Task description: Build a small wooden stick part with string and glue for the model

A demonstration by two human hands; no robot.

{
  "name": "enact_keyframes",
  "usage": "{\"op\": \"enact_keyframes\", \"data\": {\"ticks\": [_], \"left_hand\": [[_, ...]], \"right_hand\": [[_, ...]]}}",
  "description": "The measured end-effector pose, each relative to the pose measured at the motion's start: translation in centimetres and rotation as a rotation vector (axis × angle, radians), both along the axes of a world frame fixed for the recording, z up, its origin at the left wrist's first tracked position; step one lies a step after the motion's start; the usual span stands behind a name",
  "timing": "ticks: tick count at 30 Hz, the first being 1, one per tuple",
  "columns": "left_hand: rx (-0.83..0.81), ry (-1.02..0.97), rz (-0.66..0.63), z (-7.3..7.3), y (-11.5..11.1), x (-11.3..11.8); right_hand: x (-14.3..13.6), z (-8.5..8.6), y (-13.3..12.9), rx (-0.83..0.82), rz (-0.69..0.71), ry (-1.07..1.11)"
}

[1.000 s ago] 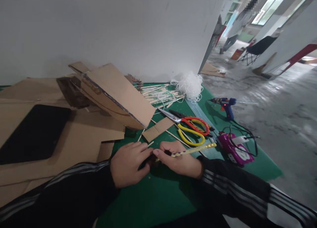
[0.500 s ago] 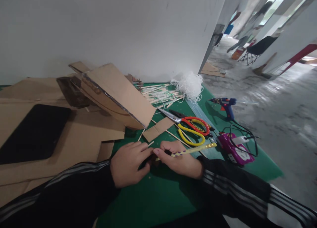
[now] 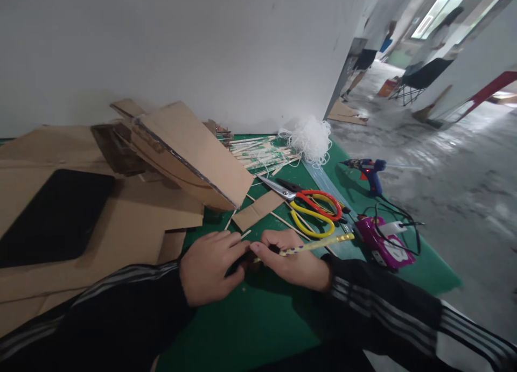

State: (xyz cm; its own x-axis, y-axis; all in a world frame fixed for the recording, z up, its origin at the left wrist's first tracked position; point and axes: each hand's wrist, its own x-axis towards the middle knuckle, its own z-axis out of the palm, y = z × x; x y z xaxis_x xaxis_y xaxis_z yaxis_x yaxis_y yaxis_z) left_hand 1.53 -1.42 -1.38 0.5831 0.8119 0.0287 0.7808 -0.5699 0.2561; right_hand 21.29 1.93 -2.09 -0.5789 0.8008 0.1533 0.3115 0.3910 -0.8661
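In the head view my right hand (image 3: 297, 259) is closed around a pale yellow pencil (image 3: 319, 244) with dark spots and a gold band at its far end. The pencil slants down to the left, its tip close to my left fingers. My left hand (image 3: 214, 267) has its fingers curled and touches or nearly touches my right fingertips. Whatever lies between its fingertips is hidden. A short pale stick end (image 3: 246, 234) pokes out just behind the left fingers. Beyond my hands lie a small cardboard strip (image 3: 257, 210) and scissors (image 3: 319, 205) with red and yellow handles.
Left are cardboard sheets (image 3: 161, 202), a black flat panel (image 3: 60, 216) and a folded cardboard piece (image 3: 202, 154). Behind lie thin sticks (image 3: 262, 152) and white string (image 3: 311, 140). At right are a blue glue gun (image 3: 369, 173) and a purple power strip (image 3: 385, 245) with its cable.
My hands and the pencil look the same as before. In the background at the upper right, people have shifted position.
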Motion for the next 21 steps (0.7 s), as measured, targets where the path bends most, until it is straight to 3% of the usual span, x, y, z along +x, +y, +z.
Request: {"op": "enact_keyframes", "data": {"ticks": [21], "left_hand": [[0.011, 0.003, 0.004, -0.04, 0.01, 0.09]], "right_hand": [[0.04, 0.04, 0.0, 0.017, -0.004, -0.005]]}}
